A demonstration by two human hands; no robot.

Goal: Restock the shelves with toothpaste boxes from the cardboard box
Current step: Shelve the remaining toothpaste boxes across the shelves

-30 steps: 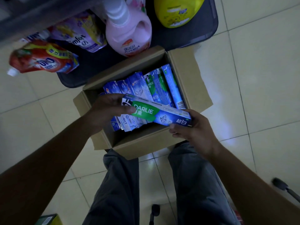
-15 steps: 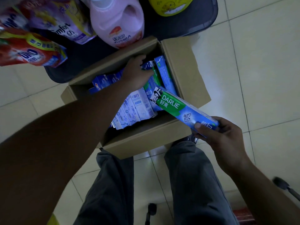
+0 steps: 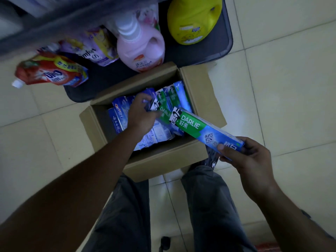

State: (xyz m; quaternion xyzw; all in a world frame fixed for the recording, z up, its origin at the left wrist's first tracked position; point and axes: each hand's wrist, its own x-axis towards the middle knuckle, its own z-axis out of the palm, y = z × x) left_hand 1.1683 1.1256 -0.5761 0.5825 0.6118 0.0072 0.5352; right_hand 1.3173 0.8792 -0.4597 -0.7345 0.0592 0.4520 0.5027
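Well, the cardboard box sits open on the tiled floor, just in front of my knees in grey trousers. Its far wall is right up against the front edge of the dark bottom shelf. On that shelf a pink bottle stands close behind the box's far wall, and a yellow bottle stands toward the shelf's right corner. A purple pouch and a red pouch lean out over its left front edge. A blurred upper shelf edge crosses the top left above them.

Inside the box the toothpaste boxes are packed tight and leaning, blue ones toward the left wall and green ones along the right wall.

My left hand reaches down into the middle of the box, and its fingers curl round the top end of a second Darlie box among the green ones. My right hand is outside the box's near right corner. Its thumb lies on top and its fingers wrap underneath, pinching one end of a Darlie box. That box slants up and left, with its free end over the box's right side.

The right flap lies open and flat on the floor. Bare tile stretches to the right of it, and more lies to the left of the box.
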